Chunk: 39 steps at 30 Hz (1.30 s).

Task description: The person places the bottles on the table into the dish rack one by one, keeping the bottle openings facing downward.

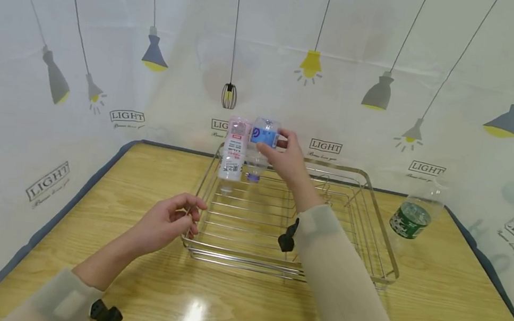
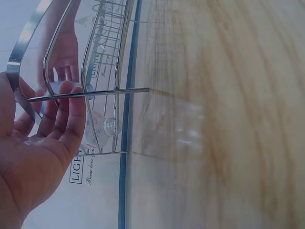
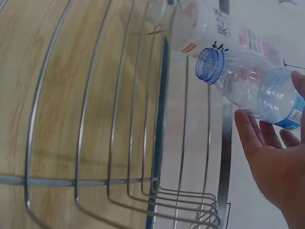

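Observation:
My right hand holds a clear plastic bottle with a blue label, neck down, over the back left of a metal wire rack. In the right wrist view its blue-ringed mouth has no cap, and fingers and thumb lie round the label end. Close beside it, a pinkish-white bottle with printed lettering also stands neck down in the rack. My left hand is at the rack's front left corner. Seen from the left wrist, its fingers curl round the rim and wires.
A large clear bottle with a green label stands on the wooden table, right of the rack. A white curtain printed with lamps closes off the back and both sides. Raised wire walls run round the rack.

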Each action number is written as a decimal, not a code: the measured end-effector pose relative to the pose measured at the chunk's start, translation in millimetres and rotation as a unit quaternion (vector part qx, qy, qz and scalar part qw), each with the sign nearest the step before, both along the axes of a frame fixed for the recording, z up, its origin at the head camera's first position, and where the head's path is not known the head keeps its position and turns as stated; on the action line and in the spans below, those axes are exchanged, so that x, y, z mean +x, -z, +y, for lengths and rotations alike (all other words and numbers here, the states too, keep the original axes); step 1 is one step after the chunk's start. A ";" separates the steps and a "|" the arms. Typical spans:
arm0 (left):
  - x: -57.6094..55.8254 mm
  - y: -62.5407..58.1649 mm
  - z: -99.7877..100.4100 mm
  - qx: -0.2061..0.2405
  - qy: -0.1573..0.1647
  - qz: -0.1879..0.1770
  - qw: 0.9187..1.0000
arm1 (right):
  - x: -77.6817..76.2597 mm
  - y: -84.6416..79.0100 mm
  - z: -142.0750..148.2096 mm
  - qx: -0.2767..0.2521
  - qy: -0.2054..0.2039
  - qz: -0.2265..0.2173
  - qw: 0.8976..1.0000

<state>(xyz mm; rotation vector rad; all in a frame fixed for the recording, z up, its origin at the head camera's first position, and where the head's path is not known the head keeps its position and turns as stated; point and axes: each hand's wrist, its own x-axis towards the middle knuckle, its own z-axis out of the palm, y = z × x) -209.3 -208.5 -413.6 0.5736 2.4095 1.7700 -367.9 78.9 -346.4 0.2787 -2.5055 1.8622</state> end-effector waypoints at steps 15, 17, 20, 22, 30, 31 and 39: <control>0.8 -0.7 1.2 -0.006 -0.002 -0.002 1.000 | -2.9 19.1 0.4 0.073 -0.013 -0.034 0.997; 0.7 -0.4 1.3 -0.008 -0.002 -0.001 1.000 | -4.2 20.8 0.3 0.074 -0.009 -0.032 0.997; 0.3 -0.2 1.5 -0.009 -0.002 -0.001 1.000 | -5.7 22.4 -0.5 0.083 0.000 -0.029 0.996; 0.2 -0.4 1.5 -0.010 -0.003 -0.001 1.000 | -6.8 23.5 -1.6 0.086 0.005 -0.029 0.996; 1.6 -2.4 0.7 -0.009 -0.005 -0.005 1.000 | -7.6 25.1 -4.2 0.088 0.012 -0.035 0.995; 2.1 -3.0 0.8 -0.007 -0.005 -0.006 1.000 | -7.4 24.9 -4.4 0.089 0.011 -0.036 0.995; 1.2 -1.8 1.0 -0.011 -0.004 -0.006 1.000 | -3.1 22.9 -3.1 0.066 -0.008 -0.038 0.997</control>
